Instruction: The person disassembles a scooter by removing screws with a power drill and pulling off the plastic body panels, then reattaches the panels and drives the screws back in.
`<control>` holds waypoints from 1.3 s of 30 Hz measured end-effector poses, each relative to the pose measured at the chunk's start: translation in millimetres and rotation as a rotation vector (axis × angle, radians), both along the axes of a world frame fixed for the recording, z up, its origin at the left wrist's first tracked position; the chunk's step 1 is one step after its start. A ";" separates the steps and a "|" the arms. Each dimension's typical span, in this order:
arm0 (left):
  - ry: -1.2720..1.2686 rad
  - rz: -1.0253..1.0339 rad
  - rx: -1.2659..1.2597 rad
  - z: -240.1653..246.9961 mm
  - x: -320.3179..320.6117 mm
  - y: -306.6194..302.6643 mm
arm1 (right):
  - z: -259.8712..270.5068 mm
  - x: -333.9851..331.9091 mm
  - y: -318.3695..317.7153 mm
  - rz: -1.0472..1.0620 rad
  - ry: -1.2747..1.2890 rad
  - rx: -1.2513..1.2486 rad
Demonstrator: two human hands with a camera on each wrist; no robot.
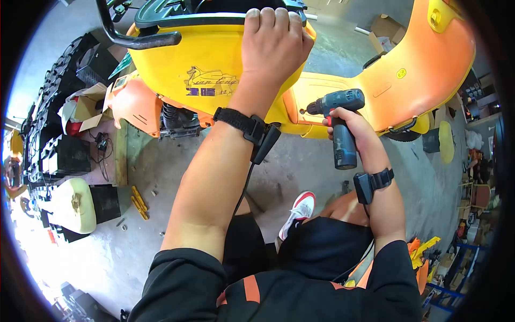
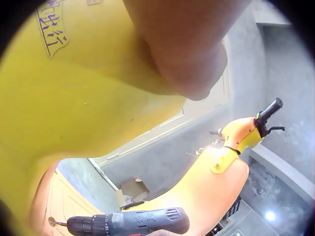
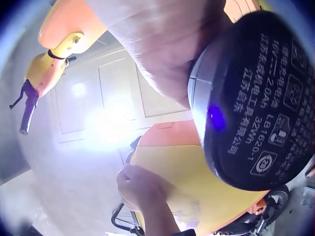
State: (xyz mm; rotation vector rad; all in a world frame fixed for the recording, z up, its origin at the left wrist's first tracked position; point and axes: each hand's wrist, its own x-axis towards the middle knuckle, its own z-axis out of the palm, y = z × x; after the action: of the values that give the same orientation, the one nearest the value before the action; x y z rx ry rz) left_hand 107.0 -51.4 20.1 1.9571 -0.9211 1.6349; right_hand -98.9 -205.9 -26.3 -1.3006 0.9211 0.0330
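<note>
In the head view, my left hand (image 1: pixel 272 51) grips the top rim of the yellow body (image 1: pixel 214 61) of a scooter, its fingers curled over the edge. A drawn logo with lettering (image 1: pixel 210 81) marks that panel. My right hand (image 1: pixel 354 129) holds a cordless drill (image 1: pixel 343 140) by its handle, over the orange footboard (image 1: pixel 316 99). The drill's chuck (image 2: pixel 81 225) faces left, and a small round piece (image 2: pixel 51 221) shows at the tip of its bit in the left wrist view. The battery base (image 3: pixel 256 108) fills much of the right wrist view.
A curved black grab bar (image 1: pixel 142 40) stands at the body's upper left. Left of the scooter are black batteries (image 1: pixel 67 153), an opened cardboard box (image 1: pixel 91 107) and yellow metal parts (image 1: pixel 139 203) on the floor. Shelves with goods (image 1: pixel 475 214) line the right side.
</note>
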 end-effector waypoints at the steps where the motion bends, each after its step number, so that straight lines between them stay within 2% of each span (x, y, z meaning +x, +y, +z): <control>1: 0.019 0.005 0.022 -0.4 -0.6 0.6 | -0.9 1.6 -0.8 0.008 0.000 -0.006; 13: 0.021 -0.001 0.025 1.3 1.1 -0.3 | -1.8 12.7 6.0 0.027 0.104 -0.062; 29: 0.048 -0.004 0.034 -0.5 2.1 -1.2 | -4.2 15.4 2.8 0.018 0.109 -0.034; 35: -0.057 0.011 0.026 0.8 3.4 0.0 | -0.4 20.6 6.5 0.033 0.153 -0.088; 37: -0.047 0.013 0.025 1.6 2.9 -0.3 | -0.3 24.5 2.5 0.155 0.151 -0.126; 39: -0.039 0.018 0.028 1.5 1.9 -1.2 | -0.8 29.2 -1.8 0.160 0.168 -0.131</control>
State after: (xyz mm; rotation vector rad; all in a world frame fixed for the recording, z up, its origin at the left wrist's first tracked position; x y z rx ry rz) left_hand 108.9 -52.5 21.6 1.9635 -0.9483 1.6847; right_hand -69.8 -207.6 -27.1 -1.5084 0.9722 0.2126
